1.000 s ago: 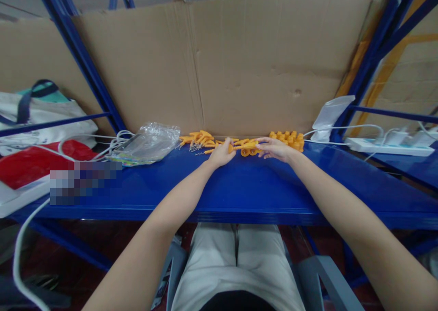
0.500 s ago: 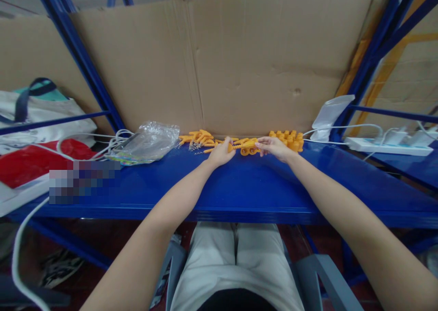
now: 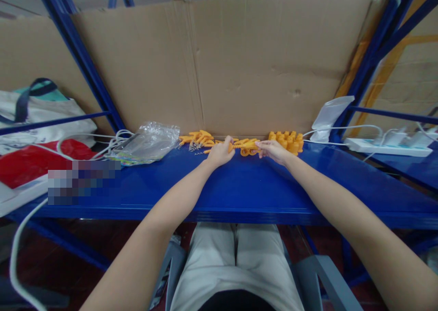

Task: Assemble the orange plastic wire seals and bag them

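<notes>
Both of my hands reach to the back of the blue shelf (image 3: 239, 187), against the cardboard wall. My left hand (image 3: 221, 153) is curled, its fingers closed on one end of a small orange plastic part (image 3: 244, 145). My right hand (image 3: 273, 150) pinches the other end of the same part with its fingertips. To the left of my hands lies a pile of long orange pieces with small chains (image 3: 200, 139). A cluster of short orange caps (image 3: 289, 140) sits just right of my right hand.
A crumpled clear plastic bag (image 3: 147, 142) lies left of the orange pile, with white cables (image 3: 112, 142) beside it. A tote bag (image 3: 37, 112) and a red item (image 3: 30, 162) are at far left. A white power strip (image 3: 386, 146) and white pouch (image 3: 330, 112) stand right.
Hardly anything has moved. Both hands stay on the orange part, with my right hand's fingers shifted slightly along it.
</notes>
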`<action>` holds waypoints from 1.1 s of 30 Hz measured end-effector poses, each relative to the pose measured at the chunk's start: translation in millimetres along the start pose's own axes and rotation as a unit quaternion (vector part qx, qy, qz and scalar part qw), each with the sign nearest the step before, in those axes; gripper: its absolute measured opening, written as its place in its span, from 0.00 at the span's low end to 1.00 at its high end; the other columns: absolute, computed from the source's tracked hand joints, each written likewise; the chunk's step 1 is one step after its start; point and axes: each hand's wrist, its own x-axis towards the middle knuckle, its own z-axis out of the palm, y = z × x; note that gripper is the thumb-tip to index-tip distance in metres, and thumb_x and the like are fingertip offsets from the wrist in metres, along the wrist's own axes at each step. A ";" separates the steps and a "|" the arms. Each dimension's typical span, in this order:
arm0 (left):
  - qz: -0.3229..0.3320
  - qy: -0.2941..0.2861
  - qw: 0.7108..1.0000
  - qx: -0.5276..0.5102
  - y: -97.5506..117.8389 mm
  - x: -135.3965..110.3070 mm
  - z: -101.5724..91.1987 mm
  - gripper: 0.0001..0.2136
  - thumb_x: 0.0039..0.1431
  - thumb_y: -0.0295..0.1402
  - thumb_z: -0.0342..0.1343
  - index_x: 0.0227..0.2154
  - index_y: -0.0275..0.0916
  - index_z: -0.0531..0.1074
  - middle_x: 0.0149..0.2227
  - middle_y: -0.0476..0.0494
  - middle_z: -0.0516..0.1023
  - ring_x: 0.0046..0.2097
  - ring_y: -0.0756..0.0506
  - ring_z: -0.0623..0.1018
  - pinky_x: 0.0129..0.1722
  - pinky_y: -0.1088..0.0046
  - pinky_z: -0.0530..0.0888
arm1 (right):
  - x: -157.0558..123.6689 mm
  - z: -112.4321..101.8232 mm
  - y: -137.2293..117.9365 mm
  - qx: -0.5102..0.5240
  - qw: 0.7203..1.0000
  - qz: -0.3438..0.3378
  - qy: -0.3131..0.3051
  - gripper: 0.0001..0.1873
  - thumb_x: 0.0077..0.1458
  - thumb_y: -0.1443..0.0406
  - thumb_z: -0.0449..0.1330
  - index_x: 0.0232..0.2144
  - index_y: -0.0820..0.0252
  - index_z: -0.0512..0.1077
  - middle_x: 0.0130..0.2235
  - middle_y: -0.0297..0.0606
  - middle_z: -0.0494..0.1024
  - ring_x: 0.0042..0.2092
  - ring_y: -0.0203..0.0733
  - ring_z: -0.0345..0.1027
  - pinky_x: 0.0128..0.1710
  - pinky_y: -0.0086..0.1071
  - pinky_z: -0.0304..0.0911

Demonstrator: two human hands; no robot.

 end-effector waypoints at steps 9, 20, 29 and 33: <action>0.005 -0.003 1.000 -0.009 1.1 -0.9 -0.6 0.12 0.63 0.34 0.50 0.48 0.40 0.62 0.39 0.39 0.80 0.44 0.37 0.81 0.43 0.64 0.73 | -5.9 2.5 -5.9 0.046 0.998 0.045 -0.002 0.16 0.52 0.55 0.67 0.26 0.61 0.72 0.32 0.42 0.80 0.22 0.30 0.63 0.26 0.29 0.59; -0.004 -0.010 1.000 -0.020 2.1 -0.5 -1.5 0.13 0.63 0.33 0.49 0.50 0.39 0.63 0.40 0.38 0.80 0.45 0.37 0.81 0.45 0.61 0.74 | 0.8 2.8 3.3 0.057 0.998 0.025 0.005 0.14 0.54 0.56 0.66 0.32 0.63 0.74 0.33 0.41 0.80 0.23 0.30 0.65 0.25 0.28 0.61; 0.008 0.012 0.998 -0.061 0.5 -1.8 6.9 0.31 0.67 0.38 0.44 0.69 0.38 0.41 0.52 0.33 0.77 0.49 0.37 0.80 0.49 0.60 0.74 | 5.6 7.0 2.2 0.018 0.993 -0.075 0.093 0.17 0.51 0.56 0.68 0.39 0.60 0.73 0.37 0.39 0.78 0.22 0.29 0.65 0.24 0.29 0.63; -0.006 0.039 0.996 -0.081 -2.0 1.1 11.9 0.34 0.67 0.38 0.44 0.70 0.39 0.35 0.55 0.32 0.74 0.48 0.37 0.80 0.48 0.59 0.76 | 14.5 11.4 8.0 -0.022 0.984 -0.138 0.113 0.22 0.49 0.52 0.67 0.41 0.58 0.69 0.41 0.40 0.77 0.23 0.31 0.66 0.25 0.32 0.65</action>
